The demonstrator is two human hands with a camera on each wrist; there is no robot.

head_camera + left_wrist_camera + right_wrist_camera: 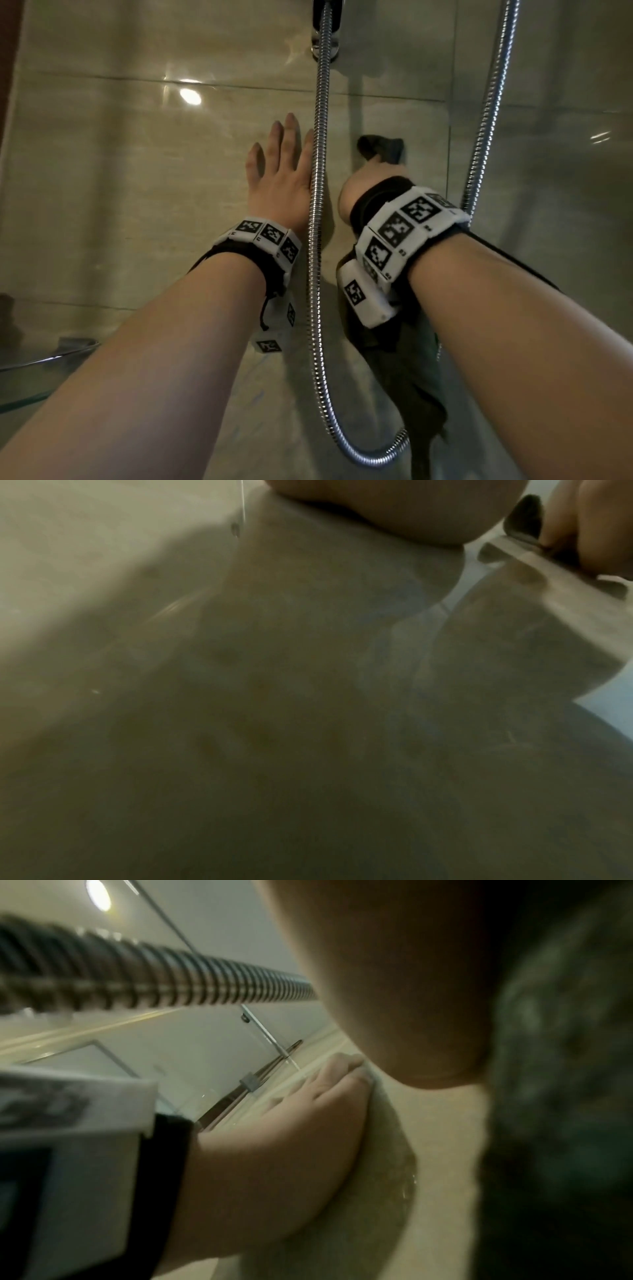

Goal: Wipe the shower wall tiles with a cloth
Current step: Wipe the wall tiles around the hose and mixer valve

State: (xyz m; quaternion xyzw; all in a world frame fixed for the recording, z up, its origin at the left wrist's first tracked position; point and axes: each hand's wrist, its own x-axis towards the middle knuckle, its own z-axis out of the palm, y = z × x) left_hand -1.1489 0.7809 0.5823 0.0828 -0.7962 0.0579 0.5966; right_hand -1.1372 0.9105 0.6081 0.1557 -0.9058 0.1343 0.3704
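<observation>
left hand (281, 178) flat on tiles (102, 171); right hand (371, 181) holds cloth (421, 387), hanging down.

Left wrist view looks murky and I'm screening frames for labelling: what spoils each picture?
Head view: sharp, dim, lamp glare on the wall tiles. Left wrist view: soft blur, shadowed tile, little to read. Right wrist view: hose and cloth out of focus; the left hand clearer.

A dark cloth (383, 147) is lying bunched against the glossy beige wall tiles (102, 164), right of centre, its tail hanging down.
</observation>
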